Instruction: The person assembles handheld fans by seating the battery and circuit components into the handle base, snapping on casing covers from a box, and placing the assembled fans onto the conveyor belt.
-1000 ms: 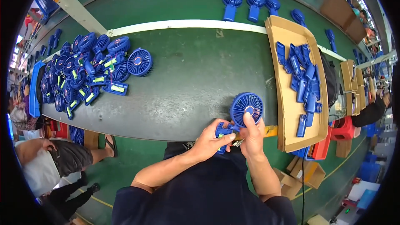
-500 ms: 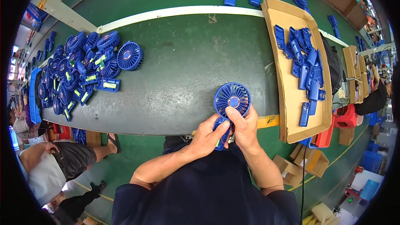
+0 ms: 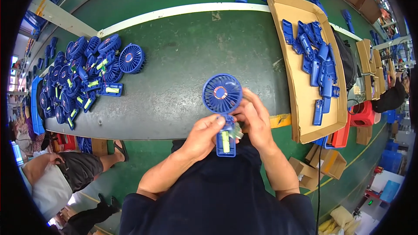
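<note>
Blue fan (image 3: 222, 103) in left fingers (image 3: 214, 125), any lettering unreadable

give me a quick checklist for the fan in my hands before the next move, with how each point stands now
1. Left hand holding the handle: ok, thumb over its upper end.
2. Right hand gripping firmly: cannot tell, its fingers are beside the neck, partly hidden and blurred.
3. Fan head joined to the handle: cannot tell, they meet at the neck, but the joint's fit is unclear.
4. Handle covered: not ok, it is open and the yellow-green cell shows.
5. Small greenish part tucked in: not ok, it sticks out at the handle's right side.
6. Blue casing pieces at hand: ok, in the cardboard tray to the right.
</note>
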The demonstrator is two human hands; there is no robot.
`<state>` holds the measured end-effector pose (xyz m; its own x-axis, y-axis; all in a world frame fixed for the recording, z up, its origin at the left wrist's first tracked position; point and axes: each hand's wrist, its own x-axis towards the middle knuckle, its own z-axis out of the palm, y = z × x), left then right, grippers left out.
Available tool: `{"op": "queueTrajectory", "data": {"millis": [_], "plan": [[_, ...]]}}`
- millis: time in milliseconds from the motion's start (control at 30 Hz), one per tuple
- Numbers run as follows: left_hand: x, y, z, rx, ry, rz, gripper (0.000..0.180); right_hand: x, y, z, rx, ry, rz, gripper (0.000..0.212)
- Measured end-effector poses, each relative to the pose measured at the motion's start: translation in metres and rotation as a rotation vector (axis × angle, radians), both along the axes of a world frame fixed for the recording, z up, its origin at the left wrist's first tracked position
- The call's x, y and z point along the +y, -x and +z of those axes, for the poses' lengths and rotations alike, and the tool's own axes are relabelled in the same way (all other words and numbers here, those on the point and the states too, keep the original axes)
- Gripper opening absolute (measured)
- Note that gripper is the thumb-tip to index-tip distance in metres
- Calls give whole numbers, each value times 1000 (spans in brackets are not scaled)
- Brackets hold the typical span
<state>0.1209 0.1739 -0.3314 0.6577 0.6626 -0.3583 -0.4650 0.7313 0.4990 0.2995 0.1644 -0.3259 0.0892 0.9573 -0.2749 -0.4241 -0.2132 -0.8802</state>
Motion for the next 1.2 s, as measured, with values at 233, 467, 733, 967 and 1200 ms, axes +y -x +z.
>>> {"op": "queueTrajectory", "data": {"millis": [233, 467, 733, 967, 1200], "plan": [[-1, -5, -10, 31, 112, 72, 34, -32, -13, -1, -913, -671, 10, 39], [-14, -15, -16, 248, -23, 22, 27, -22, -24, -5, -1236, -889, -55, 34], [-9, -21, -7, 335, -172, 110, 22, -21, -30, -6, -1221, -952, -3, 33], [-13, -16, -18, 280, -173, 61, 24, -20, -28, -4, -1079, -867, -65, 30], [-1, -12, -15, 226, -218, 57, 33, -24, -37, -8, -1222, -1025, 64, 30]]}}
